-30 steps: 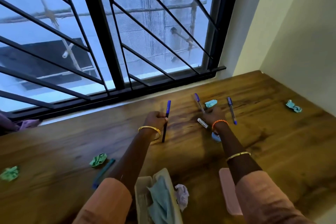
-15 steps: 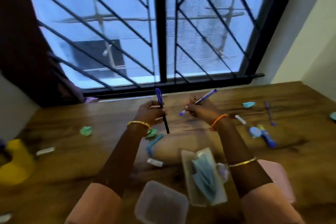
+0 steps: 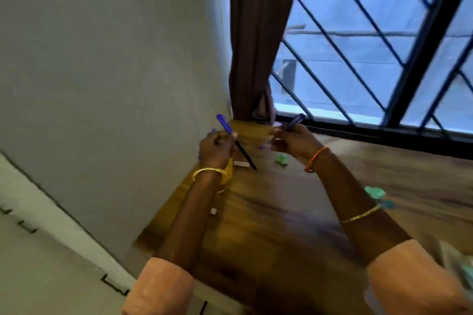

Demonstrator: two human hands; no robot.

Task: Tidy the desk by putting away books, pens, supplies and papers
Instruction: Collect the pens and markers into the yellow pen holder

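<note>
The left hand (image 3: 217, 147) is clenching its grip around a blue-capped pen (image 3: 235, 144), which is slanting down toward the bench (image 3: 281, 212). The right hand (image 3: 294, 142) is pinching a second blue pen (image 3: 291, 124) above the bench, near the window sill. A crumpled green paper (image 3: 281, 160) is lying between the wrists, and another (image 3: 375, 192) is sitting beside the right forearm. A brown curtain (image 3: 256, 41) is hanging behind.

A blue-capped black pen (image 3: 235, 144) slants in the left hand (image 3: 216, 148); a purple pen (image 3: 290, 124) (blurred) angles up from the right hand (image 3: 294, 143).
</note>
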